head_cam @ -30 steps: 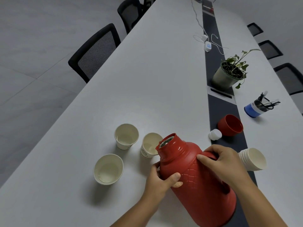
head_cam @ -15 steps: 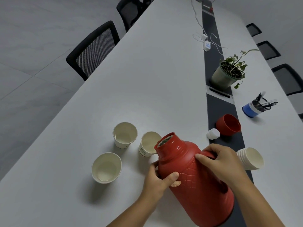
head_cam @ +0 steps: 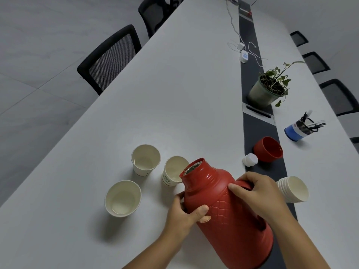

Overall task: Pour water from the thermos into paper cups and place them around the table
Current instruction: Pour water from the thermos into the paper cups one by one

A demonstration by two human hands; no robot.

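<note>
While my left hand (head_cam: 183, 215) and right hand (head_cam: 258, 193) grip the tilted red thermos (head_cam: 227, 210), its open mouth hangs over the nearest paper cup (head_cam: 173, 170). Tipping too fast could splash water or knock this light cup over.

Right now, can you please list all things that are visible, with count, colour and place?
thermos: 1, red, tilted toward the cups, open
paper cups: 3, white, upright left of thermos
stacked cups: 1 stack, white, on its side, right
thermos cap: 1, red, on dark strip
stopper: 1, white, beside cap
plant: 1, green, on strip
pen holder: 1, blue, far right
chairs: several, black, both sides
table: 1, white
left hand: grips thermos body
right hand: grips handle
</note>
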